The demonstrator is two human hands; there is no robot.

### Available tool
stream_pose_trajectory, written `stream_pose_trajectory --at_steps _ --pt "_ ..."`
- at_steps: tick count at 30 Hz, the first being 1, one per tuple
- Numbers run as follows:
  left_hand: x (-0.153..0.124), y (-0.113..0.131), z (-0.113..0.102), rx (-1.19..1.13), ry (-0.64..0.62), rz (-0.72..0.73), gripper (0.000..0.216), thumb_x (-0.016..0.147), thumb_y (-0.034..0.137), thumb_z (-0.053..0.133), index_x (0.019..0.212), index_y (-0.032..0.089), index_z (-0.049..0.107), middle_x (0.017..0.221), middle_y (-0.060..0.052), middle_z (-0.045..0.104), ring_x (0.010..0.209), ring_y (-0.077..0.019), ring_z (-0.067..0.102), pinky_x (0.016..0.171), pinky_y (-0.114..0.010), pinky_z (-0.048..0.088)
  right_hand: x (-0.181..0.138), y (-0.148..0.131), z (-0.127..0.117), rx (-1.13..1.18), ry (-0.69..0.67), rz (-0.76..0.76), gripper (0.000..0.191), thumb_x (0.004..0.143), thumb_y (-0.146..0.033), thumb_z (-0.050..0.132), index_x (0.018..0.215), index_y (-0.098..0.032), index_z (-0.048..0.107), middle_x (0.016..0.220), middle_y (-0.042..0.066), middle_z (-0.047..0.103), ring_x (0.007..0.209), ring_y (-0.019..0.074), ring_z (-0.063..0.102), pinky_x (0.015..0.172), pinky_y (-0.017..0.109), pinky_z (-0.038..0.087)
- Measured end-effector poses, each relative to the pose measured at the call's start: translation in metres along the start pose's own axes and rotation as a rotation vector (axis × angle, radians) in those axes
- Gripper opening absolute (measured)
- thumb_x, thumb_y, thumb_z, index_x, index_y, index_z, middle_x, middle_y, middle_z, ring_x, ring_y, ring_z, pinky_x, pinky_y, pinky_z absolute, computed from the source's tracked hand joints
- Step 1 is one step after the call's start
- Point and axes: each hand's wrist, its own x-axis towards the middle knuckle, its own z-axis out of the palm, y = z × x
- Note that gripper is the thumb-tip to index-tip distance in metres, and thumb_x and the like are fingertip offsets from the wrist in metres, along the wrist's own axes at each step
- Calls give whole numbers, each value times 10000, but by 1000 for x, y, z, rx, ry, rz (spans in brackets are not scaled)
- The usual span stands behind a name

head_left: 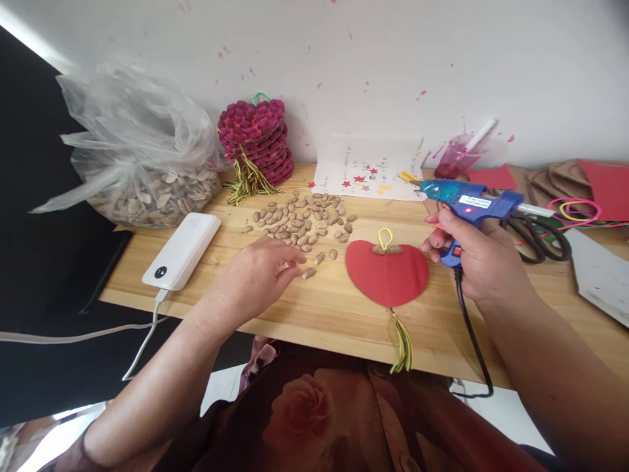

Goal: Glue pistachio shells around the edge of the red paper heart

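My right hand point(474, 252) is closed around the handle of a blue hot glue gun point(466, 200), held above the wooden table with its nozzle pointing left. Just left of it lies a red apple-shaped card point(388, 275) with a yellow loop on top, two shells glued near the top, and a tassel hanging over the table's front edge. My left hand point(260, 272) rests on the table, its fingertips pinched together at a loose peanut shell point(308, 273) at the near edge of a scattered pile of shells point(299, 219).
A plastic bag of shells point(142, 170) sits back left, a white power bank point(183, 249) with cable beside it. A stack of dark red shell-covered pieces point(258, 137) stands by the wall. Star-sticker paper point(368, 170), a pink cup point(457, 157), scissors point(538, 236) and red paper point(607, 187) lie to the right.
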Motion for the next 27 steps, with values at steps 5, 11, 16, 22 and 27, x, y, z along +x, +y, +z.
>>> stream_pose_trajectory --at_steps 5,11,16,22,27 --pt "1 5 12 39 -50 19 53 903 206 696 912 204 749 935 -38 770 939 -257 690 856 -392 532 1 1 0 -13 -4 7 258 792 -394 823 831 -164 713 554 -34 563 538 112 564 473 225 413" --pt "2 4 18 39 -58 38 143 913 129 637 941 206 754 961 -40 771 961 -256 691 868 -394 535 -2 0 1 -12 -11 16 221 837 -360 791 838 -160 698 567 -37 558 536 102 554 489 229 403" --pt "2 -4 10 27 50 36 124 940 199 647 990 198 760 976 -40 782 946 -236 710 861 -360 532 -3 -2 2 -16 -12 27 211 851 -355 789 846 -164 698 579 -38 559 545 97 558 504 229 406" --pt "0 -5 5 44 37 19 248 976 348 593 854 212 760 884 -44 777 840 -240 709 771 -364 523 0 1 -1 -40 4 41 282 780 -427 831 827 -179 705 552 -41 570 522 110 577 481 229 422" --pt "-4 -7 14 55 -14 28 321 996 332 483 915 211 769 928 -59 787 868 -254 720 797 -381 543 0 2 -3 -91 31 71 308 785 -465 828 841 -193 694 571 -45 580 527 107 602 479 212 424"
